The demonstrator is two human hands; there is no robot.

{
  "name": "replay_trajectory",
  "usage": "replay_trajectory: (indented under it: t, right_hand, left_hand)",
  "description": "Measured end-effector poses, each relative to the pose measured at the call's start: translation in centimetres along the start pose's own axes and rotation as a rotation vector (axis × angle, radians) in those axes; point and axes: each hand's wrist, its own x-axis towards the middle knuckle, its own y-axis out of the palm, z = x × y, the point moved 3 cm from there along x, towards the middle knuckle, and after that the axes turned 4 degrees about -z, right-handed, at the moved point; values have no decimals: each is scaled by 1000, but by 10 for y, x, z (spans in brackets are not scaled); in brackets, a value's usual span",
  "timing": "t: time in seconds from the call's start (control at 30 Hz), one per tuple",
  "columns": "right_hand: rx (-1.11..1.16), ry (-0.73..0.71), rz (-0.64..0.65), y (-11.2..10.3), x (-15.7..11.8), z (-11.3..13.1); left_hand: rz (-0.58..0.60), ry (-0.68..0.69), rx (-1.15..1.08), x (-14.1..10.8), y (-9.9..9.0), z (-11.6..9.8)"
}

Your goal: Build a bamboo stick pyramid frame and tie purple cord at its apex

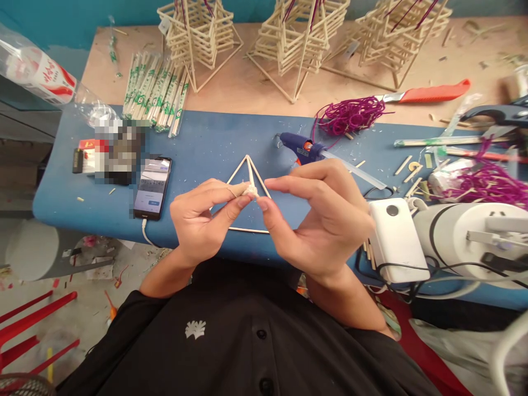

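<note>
Positions taken from the glue gun (299, 147), dark blue, lying on the blue-covered part of the worktop (206, 137).

Both hands on the near side of the gun. Left hand (202, 220) to its near left: thumb and forefinger closed in a pinch on a pale lump (249, 190), where light sticks appear to meet. Right hand (325, 217) directly nearer than the gun: thumb and forefinger slightly parted, tips close beside the lump; nothing seen between them. Whether the right thumb touches the lump, cannot tell.

Stick frame (259, 177), thin and triangular in outline, left of the gun and nearer, partly hidden by the fingers. One corner points away from the person; one side runs below the hands.

Translucent glue stick (355, 168) out of the gun's rear, running right. Beyond and right of the gun: tangle of purple cord (350, 116), then an orange-handled knife (435, 92). Farther beyond the gun, three stacked stick structures (284, 58). Well left: green-printed wrapped sticks (154, 91), beyond; phone (153, 190), nearer, cable plugged in. Right and nearer: white power bank (398, 239).
</note>
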Motion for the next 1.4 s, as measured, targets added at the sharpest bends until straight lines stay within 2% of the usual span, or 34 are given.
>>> replay_trajectory:
  t: [0.13,0.4,0.57,0.7,0.9,0.97,1.27,1.33,1.4]
  right_hand:
    - [78,92,68,3,-2,-2]
    - [289,258,74,6,-2,-1]
    - [299,287,56,6,4,1]
    - [172,206,9,4,9,9]
    - [-69,-93,-95,3,0,26]
    - [-98,-148,-98,3,-5,29]
    - [-4,-163,139,-10,-26,39]
    - [23,-162,145,-11,-32,40]
    - [41,-160,112,-10,-36,41]
  left_hand:
    - [20,2,0,0,-1,1]
    - [14,1,-15,0,0,1]
    - [14,-11,2,0,1,0]
    - [16,-23,-5,0,0,0]
    - [16,-31,-36,-2,-2,2]
    - [25,-38,-27,-3,-2,2]
    - [60,-26,24,-6,-7,4]
    - [51,-22,73,-11,-12,6]
    - [-34,30,145,-17,-20,5]
